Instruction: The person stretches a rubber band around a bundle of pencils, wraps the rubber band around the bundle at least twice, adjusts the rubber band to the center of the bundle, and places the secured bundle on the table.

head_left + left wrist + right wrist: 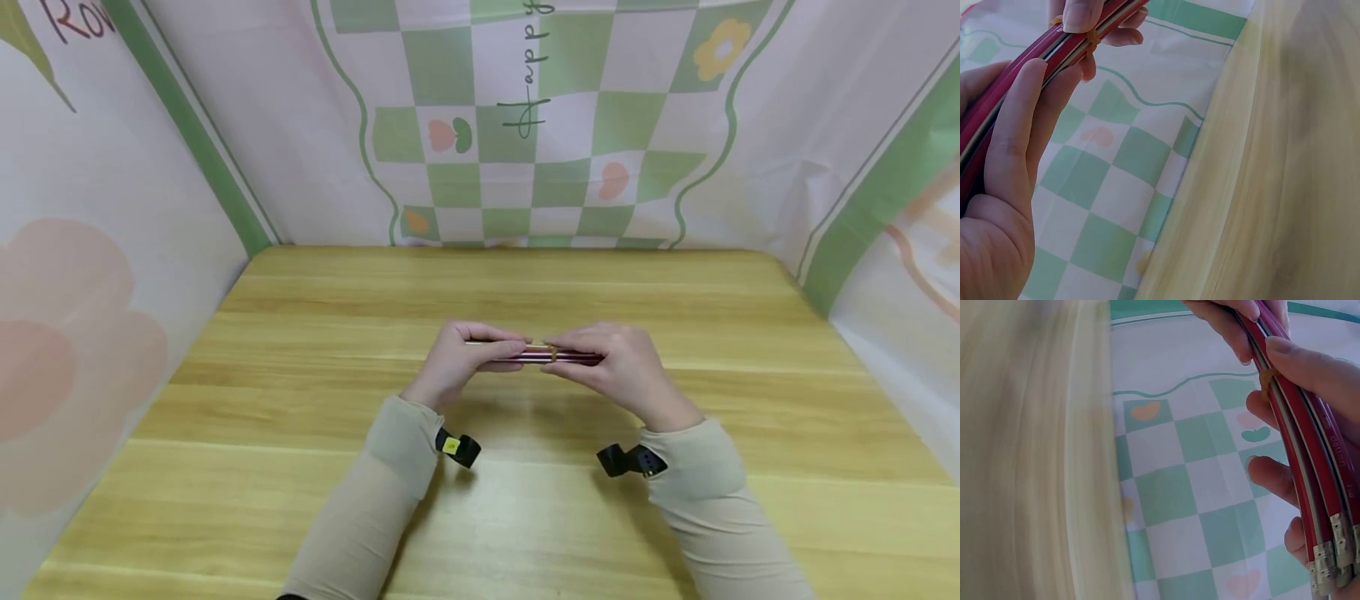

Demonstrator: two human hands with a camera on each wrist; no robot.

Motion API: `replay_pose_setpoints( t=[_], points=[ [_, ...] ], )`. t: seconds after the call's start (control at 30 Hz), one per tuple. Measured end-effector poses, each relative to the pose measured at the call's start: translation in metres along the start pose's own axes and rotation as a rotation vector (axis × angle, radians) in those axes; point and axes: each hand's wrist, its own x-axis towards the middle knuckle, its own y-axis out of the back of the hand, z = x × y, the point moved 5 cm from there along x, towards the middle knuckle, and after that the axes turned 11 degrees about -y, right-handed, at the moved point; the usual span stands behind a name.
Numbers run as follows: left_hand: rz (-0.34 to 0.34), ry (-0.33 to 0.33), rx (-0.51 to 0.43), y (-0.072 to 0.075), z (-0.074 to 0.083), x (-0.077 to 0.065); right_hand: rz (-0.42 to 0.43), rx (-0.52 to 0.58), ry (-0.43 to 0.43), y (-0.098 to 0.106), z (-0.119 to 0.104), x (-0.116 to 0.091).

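A bundle of red pencils (534, 357) with dark and pale stripes is held level above the table between both hands. Orange-brown rubber band (1266, 382) wraps round the bundle near its middle. My left hand (459, 354) grips the left part, thumb and fingers along the shafts. On the other side, my right hand (621, 360) holds the right part, its thumb lying on the pencils close to the band. Silver ferrules (1338, 547) show at the right-hand end in the right wrist view. The pencils' opposite tips are hidden by the left hand.
Beneath the hands is a wooden table (525, 517) with a light grain. A hanging cloth (510, 183) with green and white checks stands behind its far edge, and printed cloth also closes off both sides. Each wrist carries a small black camera (630, 460).
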Motion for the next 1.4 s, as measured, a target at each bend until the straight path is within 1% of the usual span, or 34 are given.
replay_pose_setpoints(
  t=[0.13,0.27,0.33,0.47,0.57,0.67,0.77,0.93,1.03,1.17,1.3,1.4],
  points=[
    [0.001,0.006,0.008,0.0,0.0,0.0,-0.009,-0.014,-0.011,0.0,0.0,0.0],
    [0.015,0.011,0.015,0.003,0.001,0.001,-0.059,0.007,-0.066,0.002,0.001,0.0],
    [0.019,0.013,0.009,0.004,0.002,0.001,-0.101,0.043,-0.125,0.003,0.004,0.0],
    [0.023,0.01,-0.008,0.005,0.004,0.002,-0.219,0.227,-0.318,0.007,0.015,-0.002],
    [0.043,0.0,-0.014,0.007,0.005,0.002,-0.267,0.364,-0.449,0.009,0.024,-0.004],
    [0.043,0.004,0.001,0.011,0.006,0.001,-0.276,0.432,-0.5,0.011,0.029,-0.004],
    [-0.003,0.024,0.08,0.014,0.007,0.0,-0.276,0.468,-0.52,0.01,0.032,-0.003],
    [-0.079,0.064,0.253,0.02,0.009,-0.003,-0.287,0.511,-0.543,0.005,0.038,-0.002],
    [-0.088,0.081,0.302,0.023,0.01,-0.003,-0.31,0.524,-0.558,0.001,0.041,-0.003],
    [-0.077,0.098,0.361,0.026,0.009,-0.003,-0.339,0.513,-0.59,-0.006,0.046,-0.004],
    [-0.079,0.078,0.485,0.028,0.007,-0.001,-0.363,0.48,-0.612,-0.013,0.052,-0.006],
    [-0.108,0.034,0.625,0.028,0.003,0.002,-0.382,0.435,-0.608,-0.018,0.055,-0.007]
  ],
)
